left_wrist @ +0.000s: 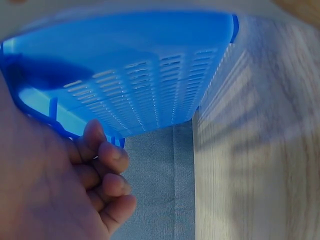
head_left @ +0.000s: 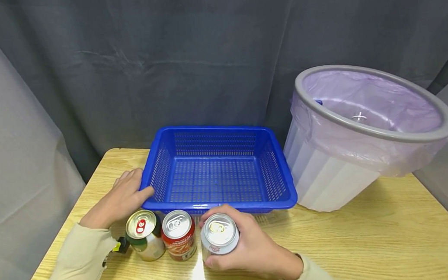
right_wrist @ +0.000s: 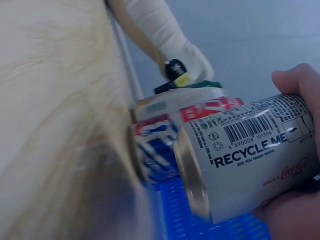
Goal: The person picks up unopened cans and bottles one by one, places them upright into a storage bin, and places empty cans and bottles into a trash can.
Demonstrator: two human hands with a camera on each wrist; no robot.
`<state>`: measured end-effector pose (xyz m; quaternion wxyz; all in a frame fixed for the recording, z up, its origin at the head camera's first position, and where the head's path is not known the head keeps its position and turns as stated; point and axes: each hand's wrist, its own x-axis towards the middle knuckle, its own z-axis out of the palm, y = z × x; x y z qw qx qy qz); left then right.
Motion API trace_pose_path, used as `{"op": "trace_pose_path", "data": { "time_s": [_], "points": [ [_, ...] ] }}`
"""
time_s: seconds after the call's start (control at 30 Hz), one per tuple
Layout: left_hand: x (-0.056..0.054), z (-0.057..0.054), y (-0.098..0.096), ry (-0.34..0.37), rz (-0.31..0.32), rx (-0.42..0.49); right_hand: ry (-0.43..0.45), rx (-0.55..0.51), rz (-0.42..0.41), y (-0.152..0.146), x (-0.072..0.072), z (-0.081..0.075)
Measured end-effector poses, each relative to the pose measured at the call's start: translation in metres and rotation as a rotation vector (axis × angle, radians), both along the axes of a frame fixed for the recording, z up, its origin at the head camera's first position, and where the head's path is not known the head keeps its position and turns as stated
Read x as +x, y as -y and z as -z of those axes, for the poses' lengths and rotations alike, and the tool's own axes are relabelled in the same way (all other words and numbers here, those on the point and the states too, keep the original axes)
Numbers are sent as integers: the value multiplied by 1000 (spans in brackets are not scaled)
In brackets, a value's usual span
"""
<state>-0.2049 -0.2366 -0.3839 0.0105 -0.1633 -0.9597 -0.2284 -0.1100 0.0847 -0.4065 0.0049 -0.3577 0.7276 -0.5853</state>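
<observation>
A white Coca-Cola can (head_left: 220,238) is gripped in my right hand (head_left: 251,246), thumb in front and fingers behind. In the right wrist view the can's base (right_wrist: 192,172) shows, apparently lifted off the table. To its left a red and silver drink can (head_left: 179,236) stands upright, and beside that a green and gold can (head_left: 145,236). My left hand (head_left: 124,199) holds the left rim of the blue plastic basket (head_left: 221,207), thumb over the edge. Its fingers (left_wrist: 115,185) are bent outside the basket wall in the left wrist view.
A white bin (head_left: 328,176) lined with a thin purple bag stands to the basket's right; a few small items lie inside. Behind the wooden table (head_left: 371,234) hangs a dark grey curtain (head_left: 203,63). The table's left edge runs close to the left arm.
</observation>
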Motion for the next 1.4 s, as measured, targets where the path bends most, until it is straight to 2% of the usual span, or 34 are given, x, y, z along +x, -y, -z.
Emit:
{"op": "trace_pose_path", "data": {
  "time_s": [0.2, 0.3, 0.67, 0.87, 1.1, 1.4],
  "points": [
    [0, 1, -1, -19, 1, -2, -17, -106, -42, -7, -5, -15],
    [0, 0, -1, -23, 0, -1, -20, -129, -38, -13, -6, -23],
    [0, 1, 1, -21, -5, 1, -23, -131, 34, -28, -8, -48],
    [0, 1, -1, -10, -8, 7, -48, -114, 111, -38, -10, -61],
    [-1, 0, -1, -3, -13, 3, -9, -147, 170, -46, -19, -74],
    [0, 1, -2, 13, -22, 3, 24, -193, 263, -52, -34, -82]
  ]
}}
